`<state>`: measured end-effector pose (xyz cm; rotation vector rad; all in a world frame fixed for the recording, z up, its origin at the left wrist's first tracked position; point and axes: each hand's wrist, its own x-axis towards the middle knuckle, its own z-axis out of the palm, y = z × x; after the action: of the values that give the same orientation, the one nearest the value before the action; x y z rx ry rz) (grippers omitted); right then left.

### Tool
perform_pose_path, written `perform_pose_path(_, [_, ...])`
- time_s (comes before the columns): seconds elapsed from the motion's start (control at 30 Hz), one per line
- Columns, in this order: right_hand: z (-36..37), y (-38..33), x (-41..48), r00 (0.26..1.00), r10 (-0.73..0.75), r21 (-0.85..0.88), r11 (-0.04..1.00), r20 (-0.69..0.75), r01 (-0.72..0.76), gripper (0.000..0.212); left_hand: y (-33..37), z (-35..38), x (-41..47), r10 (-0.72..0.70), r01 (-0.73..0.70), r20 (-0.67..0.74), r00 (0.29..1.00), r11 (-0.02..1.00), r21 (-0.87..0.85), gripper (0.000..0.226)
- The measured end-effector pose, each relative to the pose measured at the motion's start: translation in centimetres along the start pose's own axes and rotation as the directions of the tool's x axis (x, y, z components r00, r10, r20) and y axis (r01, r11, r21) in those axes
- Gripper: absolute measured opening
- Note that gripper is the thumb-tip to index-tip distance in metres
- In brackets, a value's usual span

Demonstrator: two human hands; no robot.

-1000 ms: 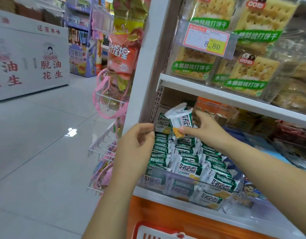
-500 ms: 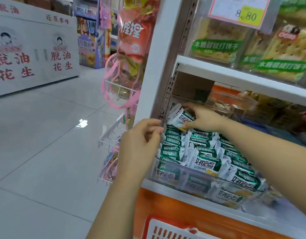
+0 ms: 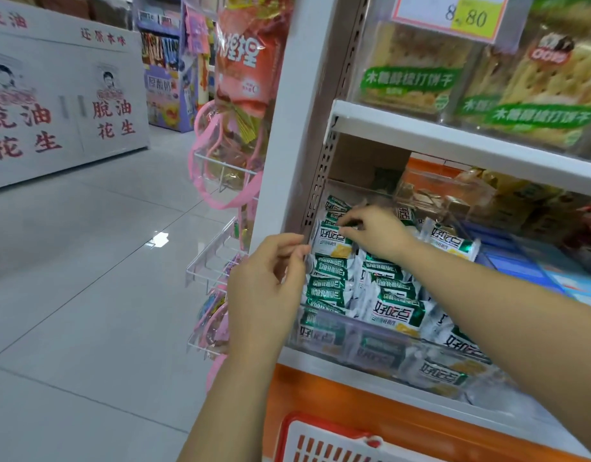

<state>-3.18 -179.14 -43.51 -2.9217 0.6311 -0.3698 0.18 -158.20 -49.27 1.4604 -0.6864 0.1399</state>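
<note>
Packet (image 3: 332, 241) is pinched at its upper edge by the right hand (image 3: 377, 233), thumb and fingertips closed on the wrapper. Packet is found at the back left of the clear bin (image 3: 370, 341), on top of the left row (image 3: 330, 281) of like packets, just beside the post (image 3: 324, 181). Its long axis is laid left to right, across the row, printed face tilted toward the camera. From the right hand the packet body is spread leftward and down, and the free left end is pointed at the left hand (image 3: 270, 281). Left hand is held at the bin's left corner, fingers curled, fingertips touching or just beside that end; an actual grasp cannot be told. Left hand is judged nearer the free end, so the packet is likely to be seated into the row, guided from both ends
</note>
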Motion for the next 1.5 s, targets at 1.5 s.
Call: perform_pose_path(1.5, [-1.3,-2.2,-3.4,0.984,0.105,0.411,0.911,-0.141,-0.039,0.026,0.3,0.8,-0.6,-0.023,0.021,-0.074,0.997,0.999,-0.028,0.015])
